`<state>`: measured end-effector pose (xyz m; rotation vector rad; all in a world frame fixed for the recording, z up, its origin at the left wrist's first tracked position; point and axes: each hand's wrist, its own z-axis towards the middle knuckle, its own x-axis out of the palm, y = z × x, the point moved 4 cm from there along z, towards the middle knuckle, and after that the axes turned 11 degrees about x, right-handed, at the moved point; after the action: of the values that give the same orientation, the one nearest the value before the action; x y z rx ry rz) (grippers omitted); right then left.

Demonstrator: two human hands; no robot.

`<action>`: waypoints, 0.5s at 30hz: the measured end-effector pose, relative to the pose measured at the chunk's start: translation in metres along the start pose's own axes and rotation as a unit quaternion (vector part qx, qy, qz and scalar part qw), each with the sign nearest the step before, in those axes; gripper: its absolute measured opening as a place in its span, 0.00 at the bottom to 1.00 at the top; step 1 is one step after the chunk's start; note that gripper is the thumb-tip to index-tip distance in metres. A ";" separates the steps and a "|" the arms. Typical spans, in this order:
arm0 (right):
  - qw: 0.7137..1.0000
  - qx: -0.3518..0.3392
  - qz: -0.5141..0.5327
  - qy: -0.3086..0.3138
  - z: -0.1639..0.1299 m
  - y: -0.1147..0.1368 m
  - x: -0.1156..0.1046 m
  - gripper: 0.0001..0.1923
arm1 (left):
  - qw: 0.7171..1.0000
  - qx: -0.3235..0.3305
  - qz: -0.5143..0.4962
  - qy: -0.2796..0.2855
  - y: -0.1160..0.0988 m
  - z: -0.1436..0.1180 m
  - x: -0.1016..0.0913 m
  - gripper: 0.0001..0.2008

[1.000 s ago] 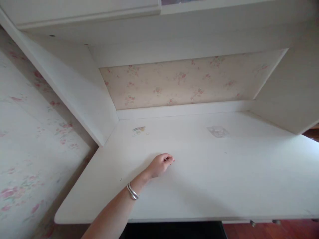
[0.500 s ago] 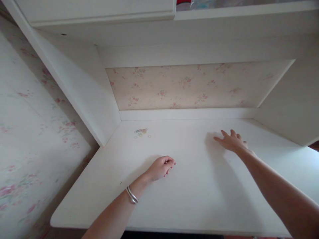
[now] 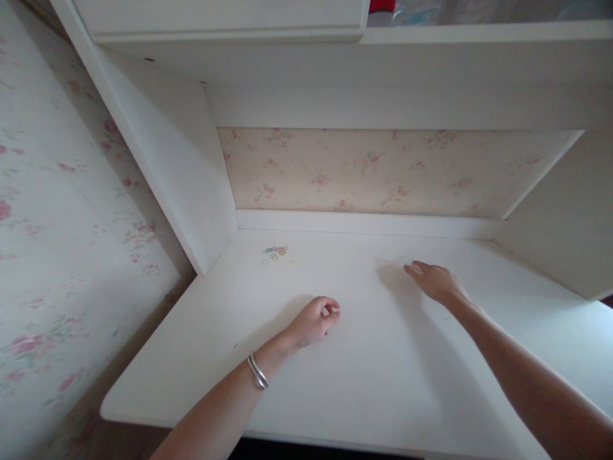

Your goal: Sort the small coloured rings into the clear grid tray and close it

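My left hand [image 3: 313,321] rests on the white desk top [image 3: 364,377] with its fingers curled in; a silver bangle [image 3: 257,372] sits on that wrist. Something small and pale shows at the fingertips, too small to make out. My right hand [image 3: 433,281] lies palm down further back on the desk, fingers stretched out. Its fingertips touch a faint clear patch [image 3: 401,262] stuck to the desk surface, most of it hidden under the hand.
A small cluster of coloured rings [image 3: 275,252] lies near the desk's back left corner. A white side panel [image 3: 177,166] stands at the left, another at the right, and a shelf [image 3: 383,38] hangs overhead. Floral wallpaper [image 3: 373,169] backs the alcove.
My right arm came in from the right and set its hand on the clear patch, then slid slightly left. The left hand stayed put. The view tilted up a little.
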<state>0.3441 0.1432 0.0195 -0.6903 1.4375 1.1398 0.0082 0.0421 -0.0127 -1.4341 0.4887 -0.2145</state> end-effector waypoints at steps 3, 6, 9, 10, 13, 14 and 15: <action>0.994 -0.087 0.060 0.029 -0.048 0.056 -0.001 0.29 | 0.998 0.003 -0.041 -0.052 0.001 -0.001 -0.001 0.33; 0.975 -0.164 0.134 0.063 -0.103 0.108 0.001 0.28 | 0.993 0.041 -0.048 -0.102 -0.001 0.000 -0.001 0.45; 0.960 -0.200 0.177 0.086 -0.143 0.140 0.008 0.26 | 0.986 0.089 -0.012 -0.143 -0.002 0.000 -0.003 0.50; 0.958 -0.203 0.185 0.084 -0.152 0.146 0.010 0.25 | 0.983 0.099 0.003 -0.152 -0.002 0.000 -0.005 0.51; 0.957 -0.194 0.207 0.067 -0.167 0.151 0.019 0.24 | 0.976 0.112 0.059 -0.178 0.001 0.001 -0.010 0.48; 0.957 -0.192 0.210 0.063 -0.169 0.150 0.022 0.23 | 0.973 0.116 0.082 -0.184 0.001 0.002 -0.011 0.46; 0.956 -0.192 0.212 0.060 -0.171 0.148 0.025 0.23 | 0.969 0.121 0.104 -0.186 0.001 0.002 -0.012 0.44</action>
<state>0.1389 0.0448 0.0194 -0.7467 1.5242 1.7694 -0.0013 0.0487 -0.0116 -1.1406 0.2881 0.1594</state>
